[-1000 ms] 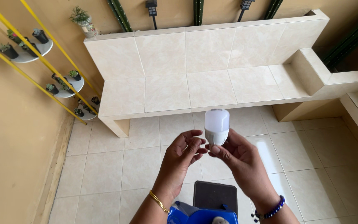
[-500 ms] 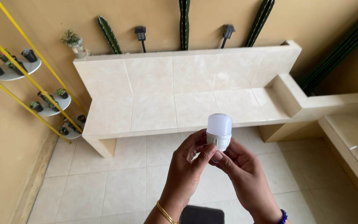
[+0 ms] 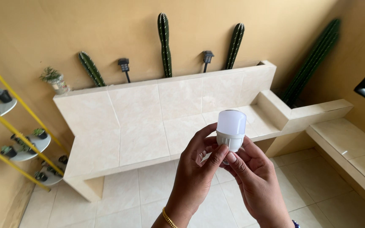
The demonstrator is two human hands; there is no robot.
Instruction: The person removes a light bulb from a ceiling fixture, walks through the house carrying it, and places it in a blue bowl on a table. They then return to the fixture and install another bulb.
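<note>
**Two hands hold a white bulb upright in front of the tiled bench**

The bulb [image 3: 231,128] stands upright with its frosted dome on top and its ribbed white collar below. It hangs in the air, in front of the seat of the tiled bench [image 3: 148,126] and clear of it.

The left hand [image 3: 197,171] is closed on the bulb's lower part: its thumb presses up against the bottom of the collar, and its curled fingers wrap the near left side. A thin gold bracelet [image 3: 167,217] sits on that wrist. The right hand [image 3: 254,177] is also closed around the bulb's base from below and to the right, its fingertips meeting the left thumb just under the collar. The screw end of the bulb is hidden between the two hands.

Behind the bench's back, four tall green cacti [image 3: 164,42] stand against the tan wall, with two small black lamps [image 3: 124,65] on stakes between them. A small potted plant [image 3: 55,80] sits at the left end of the bench's back. Left of the bench, round shelves [image 3: 32,143] on yellow rods carry little black pots. Below the bench lies a pale tiled floor [image 3: 119,198].
</note>
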